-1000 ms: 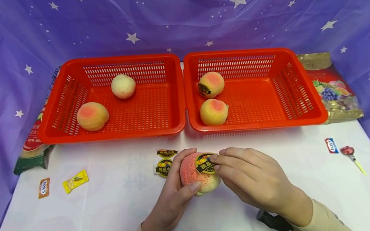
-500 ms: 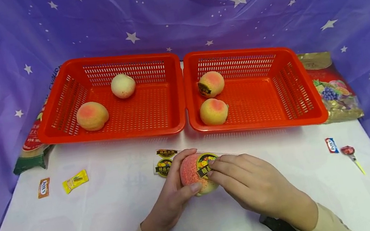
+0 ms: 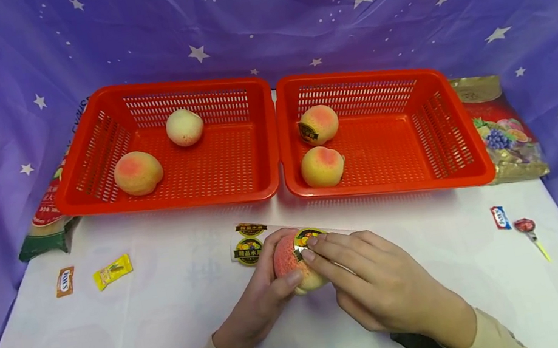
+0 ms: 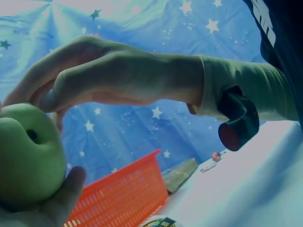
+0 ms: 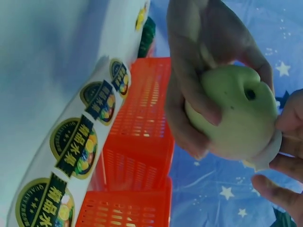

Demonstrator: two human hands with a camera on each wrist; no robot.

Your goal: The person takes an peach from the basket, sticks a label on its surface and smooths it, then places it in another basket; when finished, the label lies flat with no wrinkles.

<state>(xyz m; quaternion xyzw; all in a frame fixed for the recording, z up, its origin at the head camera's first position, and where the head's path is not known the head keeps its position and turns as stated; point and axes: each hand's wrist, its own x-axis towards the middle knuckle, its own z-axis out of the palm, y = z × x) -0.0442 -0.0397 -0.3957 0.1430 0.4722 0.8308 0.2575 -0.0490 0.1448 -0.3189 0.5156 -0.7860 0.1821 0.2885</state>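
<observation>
My left hand (image 3: 254,310) grips a pink and pale-yellow peach (image 3: 284,259) over the front of the table, its thumb on the near side. A black and gold fruit sticker (image 3: 307,234) lies on the peach's upper side. Fairly straight fingers of my right hand (image 3: 385,279) press on this sticker and cover part of it. In the right wrist view a pale edge of the sticker (image 5: 271,152) stands off the peach by the fingers. The left wrist view shows the peach's stem hollow (image 4: 32,136). Behind the hands lies a strip of stickers (image 3: 249,251), partly hidden.
Two red baskets stand side by side at the back. The left basket (image 3: 212,173) and right basket (image 3: 380,151) hold two peaches each; one peach (image 3: 322,120) on the right bears a sticker. Wrapped sweets (image 3: 113,272) and a lollipop (image 3: 524,225) lie towards the table's sides.
My right hand has moved left across the peach, its fingertips now covering more of the sticker's lower part. The left hand keeps its grip almost unmoved.
</observation>
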